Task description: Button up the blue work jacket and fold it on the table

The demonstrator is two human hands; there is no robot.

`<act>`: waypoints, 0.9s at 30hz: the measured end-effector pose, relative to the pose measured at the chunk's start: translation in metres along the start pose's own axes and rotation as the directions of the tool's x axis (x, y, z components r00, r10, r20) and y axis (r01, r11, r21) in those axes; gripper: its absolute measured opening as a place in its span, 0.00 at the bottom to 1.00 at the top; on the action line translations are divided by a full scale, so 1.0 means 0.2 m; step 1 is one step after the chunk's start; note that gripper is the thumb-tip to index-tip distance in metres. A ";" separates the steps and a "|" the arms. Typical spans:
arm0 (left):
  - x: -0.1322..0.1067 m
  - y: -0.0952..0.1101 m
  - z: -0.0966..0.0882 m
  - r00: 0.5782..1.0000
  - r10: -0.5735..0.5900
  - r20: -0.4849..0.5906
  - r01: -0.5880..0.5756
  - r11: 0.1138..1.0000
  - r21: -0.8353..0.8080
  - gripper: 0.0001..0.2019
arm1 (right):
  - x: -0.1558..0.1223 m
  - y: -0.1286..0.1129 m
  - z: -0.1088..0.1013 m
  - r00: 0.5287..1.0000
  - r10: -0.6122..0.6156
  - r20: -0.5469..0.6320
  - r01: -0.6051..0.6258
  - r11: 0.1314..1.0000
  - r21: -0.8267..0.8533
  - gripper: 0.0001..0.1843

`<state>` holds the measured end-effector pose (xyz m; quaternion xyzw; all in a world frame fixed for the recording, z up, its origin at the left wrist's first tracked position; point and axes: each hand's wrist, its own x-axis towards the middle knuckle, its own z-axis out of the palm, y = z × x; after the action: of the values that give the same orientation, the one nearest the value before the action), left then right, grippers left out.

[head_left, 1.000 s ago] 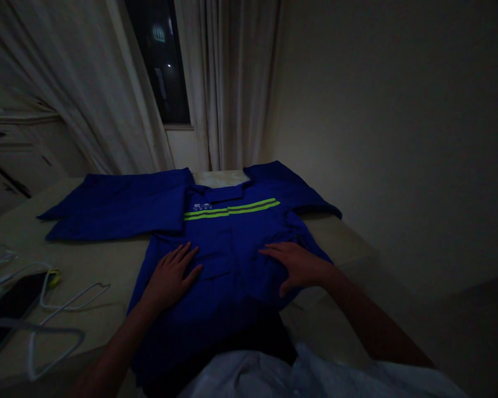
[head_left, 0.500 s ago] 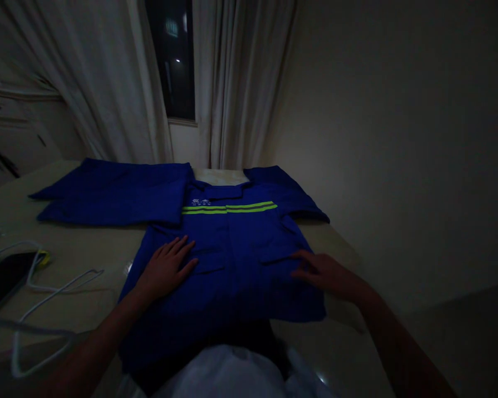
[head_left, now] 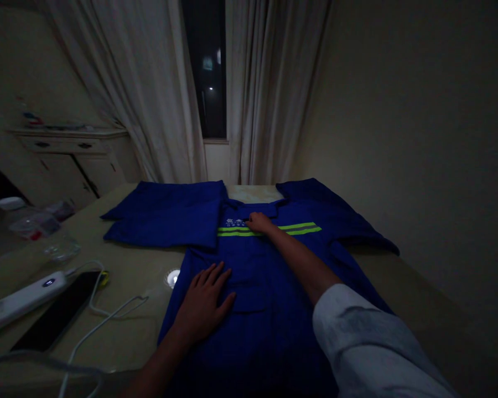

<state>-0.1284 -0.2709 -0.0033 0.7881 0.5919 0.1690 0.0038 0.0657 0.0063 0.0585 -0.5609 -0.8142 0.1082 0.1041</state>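
A blue work jacket [head_left: 253, 282] with a yellow-green and grey reflective stripe lies front up on the table, its collar at the far side. My left hand [head_left: 203, 301] rests flat on the jacket's left front near a pocket flap, fingers spread. At the front opening just below the collar, my right hand [head_left: 260, 222] has its fingers closed on the jacket's cloth; the fingertips are partly hidden. White printed marks [head_left: 235, 222] show beside it. Folded blue cloth [head_left: 170, 215] lies over the jacket's left shoulder side; whether it is a separate garment I cannot tell.
On the table [head_left: 133, 260] at left are a white power strip [head_left: 25, 301], a black phone [head_left: 60, 309] and a white cable [head_left: 95, 331]. Clear plastic containers [head_left: 35, 221] stand behind them. A cabinet [head_left: 74, 160], curtains [head_left: 265, 88] and a wall [head_left: 419, 138] lie beyond.
My right hand has moved from the right lower front up to below the collar and closed. My left hand still lies on the jacket. The camera view has shifted left.
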 end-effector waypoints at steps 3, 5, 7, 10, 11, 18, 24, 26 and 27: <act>0.00 0.00 0.00 1.000 0.003 0.006 -0.003 1.000 -0.008 0.30 | 0.13 -0.05 -0.10 0.989 -0.034 -0.141 0.026 0.998 -0.056 0.37; 0.00 0.00 0.00 1.000 0.001 0.008 -0.001 1.000 -0.012 0.30 | 0.18 -0.04 -0.17 0.961 -0.056 -0.270 0.030 0.995 -0.098 0.37; 0.00 0.00 0.00 1.000 -0.005 0.015 0.005 1.000 -0.014 0.30 | 0.18 -0.01 -0.20 0.962 -0.024 -0.271 -0.011 0.992 -0.126 0.29; 0.00 0.01 0.00 1.000 -0.009 0.023 0.009 1.000 -0.012 0.29 | 0.10 0.08 -0.17 0.995 0.060 -0.083 -0.072 0.986 -0.150 0.25; 0.00 0.01 0.00 1.000 -0.007 0.023 0.008 1.000 -0.010 0.29 | 0.07 0.12 -0.15 0.997 0.065 -0.033 -0.069 0.985 -0.156 0.24; -0.01 0.01 0.01 1.000 0.006 0.013 -0.006 1.000 0.005 0.30 | 0.07 0.18 -0.07 0.979 0.019 0.202 0.016 0.985 -0.172 0.10; -0.01 0.00 0.00 0.999 -0.003 0.037 0.004 1.000 -0.007 0.30 | 0.30 0.03 -0.28 1.000 -0.008 -0.028 0.002 0.975 -0.223 0.34; 0.00 0.00 -0.01 0.999 -0.002 0.041 0.003 1.000 -0.017 0.30 | 0.34 0.01 -0.34 0.984 -0.016 -0.178 -0.019 0.981 -0.194 0.36; 0.00 0.00 -0.01 0.999 -0.001 0.041 0.002 1.000 -0.022 0.30 | 0.34 0.01 -0.34 0.977 -0.005 -0.213 -0.032 0.985 -0.169 0.36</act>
<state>-0.1283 -0.2721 -0.0014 0.7908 0.5905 0.1592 0.0246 0.0639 0.0743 0.1266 -0.5816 -0.8009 -0.0222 0.1410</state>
